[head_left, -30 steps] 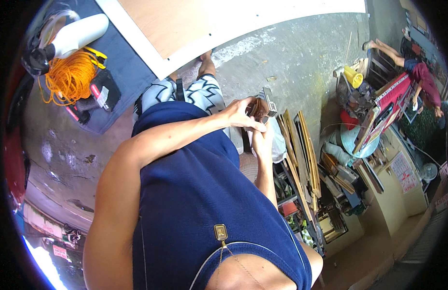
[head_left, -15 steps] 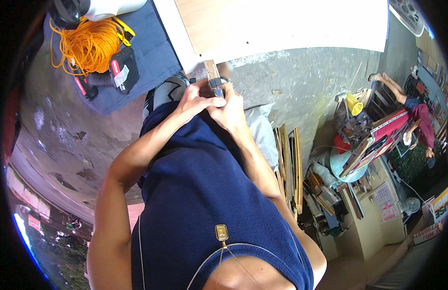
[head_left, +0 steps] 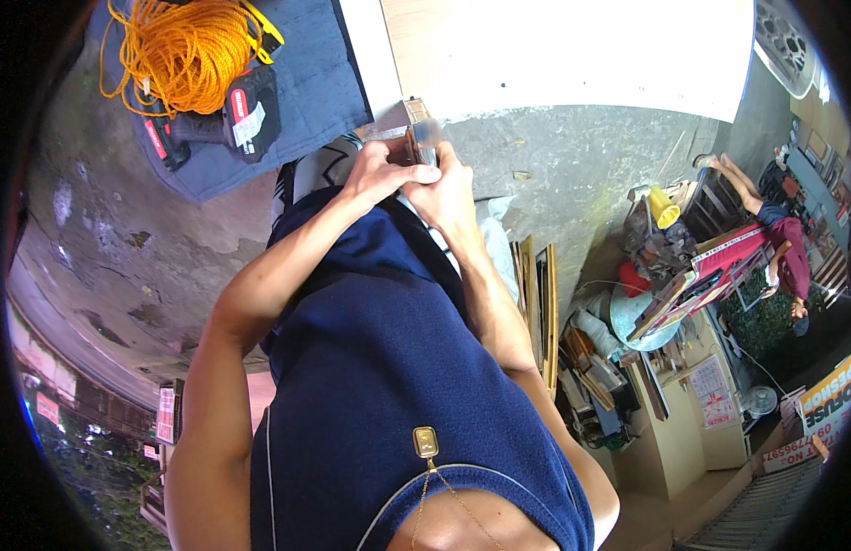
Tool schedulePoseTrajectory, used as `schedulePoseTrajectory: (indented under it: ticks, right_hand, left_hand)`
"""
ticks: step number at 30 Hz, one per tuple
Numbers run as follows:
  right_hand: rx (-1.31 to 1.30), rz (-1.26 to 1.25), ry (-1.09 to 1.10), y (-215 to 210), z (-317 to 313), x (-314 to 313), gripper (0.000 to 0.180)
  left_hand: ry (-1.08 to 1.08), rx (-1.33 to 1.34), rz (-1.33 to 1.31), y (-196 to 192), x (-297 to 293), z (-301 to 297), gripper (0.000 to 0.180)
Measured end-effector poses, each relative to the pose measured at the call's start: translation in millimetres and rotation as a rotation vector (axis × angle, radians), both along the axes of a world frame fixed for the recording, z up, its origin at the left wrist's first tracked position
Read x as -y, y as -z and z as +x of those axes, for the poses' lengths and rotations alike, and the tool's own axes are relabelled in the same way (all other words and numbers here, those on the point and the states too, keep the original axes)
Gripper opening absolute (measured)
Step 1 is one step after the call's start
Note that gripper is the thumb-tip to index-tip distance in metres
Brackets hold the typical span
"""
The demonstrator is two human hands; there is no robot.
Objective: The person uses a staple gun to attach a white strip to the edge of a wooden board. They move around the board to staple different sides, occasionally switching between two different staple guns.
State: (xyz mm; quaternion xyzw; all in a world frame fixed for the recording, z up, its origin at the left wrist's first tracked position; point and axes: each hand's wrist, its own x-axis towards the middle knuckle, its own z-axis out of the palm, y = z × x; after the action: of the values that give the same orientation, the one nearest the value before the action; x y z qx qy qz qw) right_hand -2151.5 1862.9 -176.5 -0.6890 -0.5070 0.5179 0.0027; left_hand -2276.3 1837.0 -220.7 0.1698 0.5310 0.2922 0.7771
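Gripping a small brown wooden piece (head_left: 416, 138) with both hands, you hold it out in front of your chest, right at the edge of the pale board (head_left: 572, 50). Your left hand (head_left: 381, 173) wraps it from the left, your right hand (head_left: 444, 188) closes on it from below. An orange rope coil (head_left: 182, 50) lies on the blue cloth (head_left: 306, 83), well apart.

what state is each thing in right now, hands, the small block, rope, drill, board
left hand: closed on the small wooden block
right hand: gripping the same block
small wooden block: held, blurred
orange rope: loosely coiled on blue cloth
cordless drill: lying flat
pale board: lying flat
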Motion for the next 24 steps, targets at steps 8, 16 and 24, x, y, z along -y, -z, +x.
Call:
schedulePoseTrajectory:
  ticks: [8,16,24]
  right_hand:
    - [0.101,-0.041,-0.015,1,-6,-4,0.028]
    - [0.070,0.095,0.011,18,-7,8,0.029]
    - [-0.183,0.290,0.056,1,20,19,0.018]
  left_hand:
    - [0.011,-0.007,0.018,10,2,-1,0.033]
    - [-0.005,-0.002,0.005,14,2,-1,0.036]
    - [0.103,-0.091,0.238,-8,-2,12,0.045]
